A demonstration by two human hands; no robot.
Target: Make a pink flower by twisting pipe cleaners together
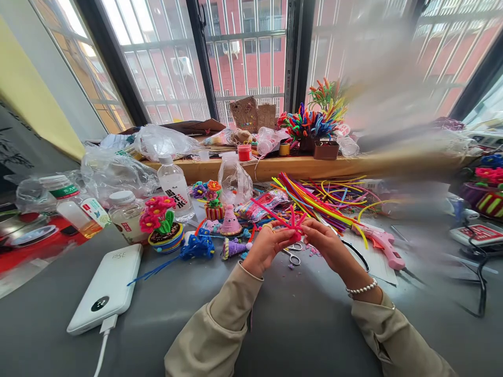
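Note:
Between my two hands, above the grey table, is a bright pink pipe-cleaner shape with several spokes sticking out and one long stem pointing up to the left. My left hand pinches it from the left. From the right, my right hand pinches its other side, fingers bent together. Below and behind the hands lies a pair of scissors, partly hidden. Left of my left hand stand a purple striped cone and a pink cone figure made of fuzzy wire.
A white power bank lies at left beside a pot of pink flowers and a blue bundle. Loose coloured pipe cleaners and a pink glue gun lie at right. Bottles and a cluttered wooden sill stand behind. The upper right is blurred.

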